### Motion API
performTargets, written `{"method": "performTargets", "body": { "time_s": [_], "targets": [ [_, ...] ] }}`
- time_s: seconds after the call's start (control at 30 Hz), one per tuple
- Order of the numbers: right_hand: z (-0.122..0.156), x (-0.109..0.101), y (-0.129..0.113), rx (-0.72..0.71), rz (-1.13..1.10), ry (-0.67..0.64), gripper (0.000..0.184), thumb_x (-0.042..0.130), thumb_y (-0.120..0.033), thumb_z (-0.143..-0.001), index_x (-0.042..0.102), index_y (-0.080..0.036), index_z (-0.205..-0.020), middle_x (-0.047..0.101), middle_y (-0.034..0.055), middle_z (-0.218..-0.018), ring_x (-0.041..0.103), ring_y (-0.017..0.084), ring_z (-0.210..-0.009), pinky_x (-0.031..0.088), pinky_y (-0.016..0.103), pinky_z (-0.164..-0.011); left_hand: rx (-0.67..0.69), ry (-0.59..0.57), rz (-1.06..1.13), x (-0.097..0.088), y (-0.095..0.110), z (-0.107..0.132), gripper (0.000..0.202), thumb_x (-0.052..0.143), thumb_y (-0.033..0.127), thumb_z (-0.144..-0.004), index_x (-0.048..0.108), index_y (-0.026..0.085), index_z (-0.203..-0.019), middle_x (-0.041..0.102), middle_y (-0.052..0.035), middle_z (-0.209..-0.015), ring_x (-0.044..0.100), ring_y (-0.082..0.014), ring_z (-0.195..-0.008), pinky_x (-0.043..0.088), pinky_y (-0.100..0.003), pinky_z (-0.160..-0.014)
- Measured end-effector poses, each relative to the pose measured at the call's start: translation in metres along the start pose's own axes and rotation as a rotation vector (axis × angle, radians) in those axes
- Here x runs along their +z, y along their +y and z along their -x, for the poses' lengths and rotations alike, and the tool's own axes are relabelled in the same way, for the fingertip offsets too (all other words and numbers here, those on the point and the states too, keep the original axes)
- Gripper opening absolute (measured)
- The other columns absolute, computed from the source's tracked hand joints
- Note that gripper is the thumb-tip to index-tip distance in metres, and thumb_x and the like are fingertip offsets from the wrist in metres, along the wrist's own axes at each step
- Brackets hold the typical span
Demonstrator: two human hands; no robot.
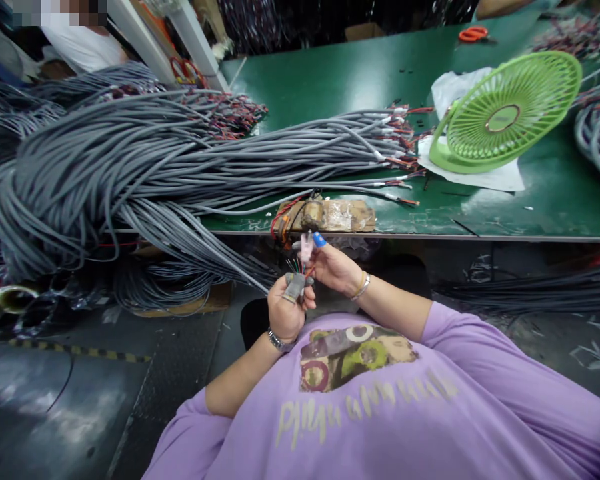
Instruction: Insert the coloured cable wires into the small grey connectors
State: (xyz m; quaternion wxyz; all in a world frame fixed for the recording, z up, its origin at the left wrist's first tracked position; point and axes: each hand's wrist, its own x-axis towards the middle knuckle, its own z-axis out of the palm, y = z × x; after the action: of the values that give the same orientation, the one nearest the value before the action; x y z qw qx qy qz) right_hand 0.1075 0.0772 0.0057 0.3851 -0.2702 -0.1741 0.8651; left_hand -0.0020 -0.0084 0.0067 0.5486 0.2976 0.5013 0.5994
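Near the table's front edge, my left hand (285,317) is closed around the end of a grey cable, with grey tape wrapped on its thumb. Thin coloured wires (295,265) fan out above that grip. My right hand (337,268) is just to the right, fingers bent together at the wires, where an orange wire (309,271) shows between the two hands. One of its fingertips has blue tape (319,239) and another a pale wrapping (306,248). What exactly the right fingertips pinch is partly hidden.
Many grey cables (180,153) with stripped ends cover the table's left and middle. A taped wooden block (347,215) is at the front edge of the green table (570,217). A green fan (510,120) and orange-handled scissors (473,34) are at right. Another person (83,43) is at upper left.
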Motion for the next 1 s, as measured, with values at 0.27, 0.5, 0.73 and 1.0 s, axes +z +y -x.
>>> {"method": "performTargets", "body": {
  "time_s": [0.27,0.5,0.73,1.0],
  "targets": [
    [0.013,-0.016,-0.004,0.114,0.148,-0.154,0.036,0.077,-0.044,-0.073,0.068,-0.013,-0.086,0.065,0.0032,-0.080,0.055,0.009,-0.063,0.047,0.020,-0.056,-0.003,-0.008,-0.028,-0.009,-0.003,0.003,0.034,0.072,0.047,-0.074,0.061,0.016,-0.073,0.061,0.0019,-0.053,0.053,-0.0074,-0.037,0.038,-0.016,-0.035],
    [0.018,-0.022,-0.003,0.117,0.253,-0.220,0.035,0.086,-0.034,-0.062,0.064,-0.011,-0.077,0.060,-0.0009,-0.066,0.051,0.006,-0.055,0.048,0.019,-0.054,-0.011,-0.044,-0.075,-0.014,-0.009,0.000,0.033,0.070,0.047,-0.077,0.060,0.016,-0.072,0.061,0.0024,-0.054,0.053,-0.0075,-0.037,0.038,-0.017,-0.036],
    [0.020,-0.017,-0.001,0.002,0.409,-0.152,0.041,0.089,-0.038,-0.054,0.063,-0.012,-0.072,0.063,-0.0004,-0.064,0.054,0.006,-0.052,0.046,0.019,-0.052,0.024,-0.092,-0.177,-0.016,-0.012,0.001,0.033,0.066,0.046,-0.081,0.059,0.016,-0.069,0.061,0.0023,-0.055,0.054,-0.0073,-0.040,0.038,-0.017,-0.038],
    [0.022,-0.018,-0.004,-0.050,0.500,-0.115,0.035,0.085,-0.035,-0.058,0.065,-0.011,-0.073,0.063,-0.0013,-0.065,0.055,0.007,-0.056,0.046,0.019,-0.057,-0.069,-0.203,-0.340,-0.019,-0.006,-0.007,0.038,0.065,0.052,-0.079,0.061,0.015,-0.071,0.063,-0.0004,-0.054,0.056,-0.0097,-0.039,0.041,-0.018,-0.038]
  ]
}}
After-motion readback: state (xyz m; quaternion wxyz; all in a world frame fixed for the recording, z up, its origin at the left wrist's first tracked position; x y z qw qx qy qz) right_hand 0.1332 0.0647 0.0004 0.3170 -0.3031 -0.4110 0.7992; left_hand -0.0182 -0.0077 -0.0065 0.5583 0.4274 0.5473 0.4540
